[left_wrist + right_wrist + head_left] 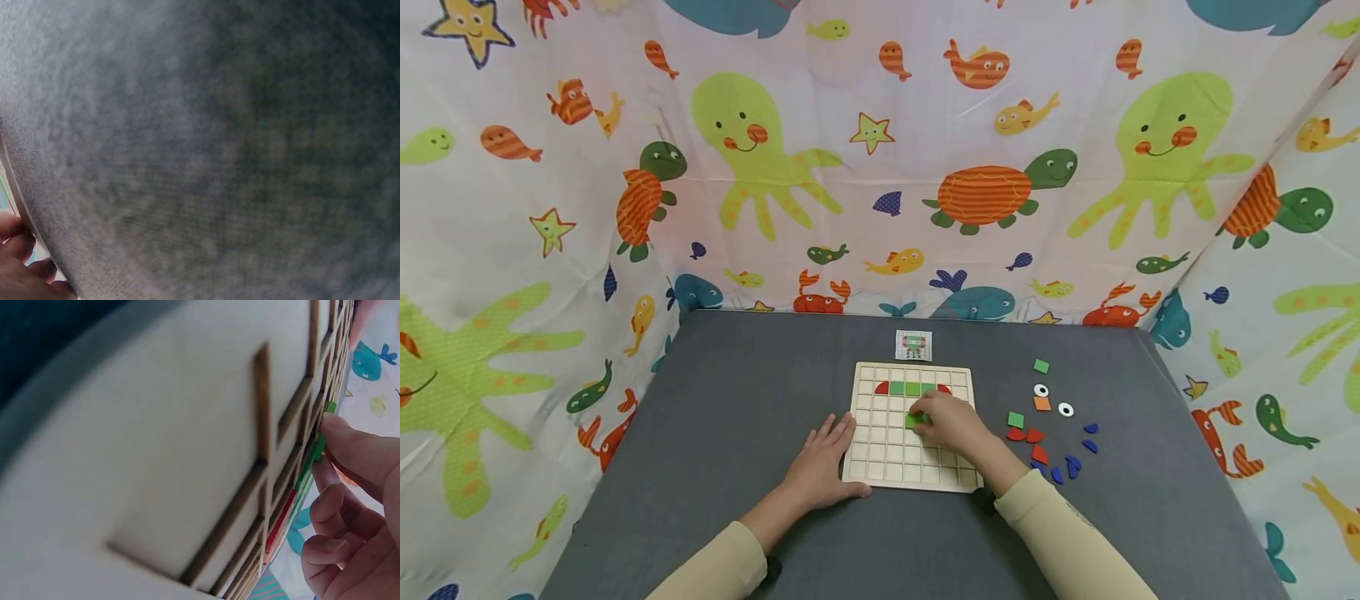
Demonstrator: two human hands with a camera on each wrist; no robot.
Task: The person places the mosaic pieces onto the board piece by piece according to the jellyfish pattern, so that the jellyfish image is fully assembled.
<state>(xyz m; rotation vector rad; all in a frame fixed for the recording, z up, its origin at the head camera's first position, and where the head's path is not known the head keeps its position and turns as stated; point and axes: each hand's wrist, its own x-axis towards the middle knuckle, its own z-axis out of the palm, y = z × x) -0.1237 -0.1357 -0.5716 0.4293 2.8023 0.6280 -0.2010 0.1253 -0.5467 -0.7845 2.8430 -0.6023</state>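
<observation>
A wooden grid board [880,482] lies on the grey table. Along an upper row sit several green square tiles [912,388], with a rounded red piece [882,388] at the left end and another red piece [945,389] at the right. My right hand [953,427] pinches a green square tile [913,421] between thumb and finger, low over the board's middle, below that row. The right wrist view shows this pinch edge-on. Spread fingers of my left hand [822,468] rest at the board's left edge; only its fingertips [22,247] show in the left wrist view.
Behind the board lies a small picture card [913,345]. To the right are loose green squares [1041,366], an orange square [1042,404], white rings [1066,409], red pieces [1039,454] and several blue half-rounds [1073,467]. A sea-animal curtain [865,167] surrounds the table.
</observation>
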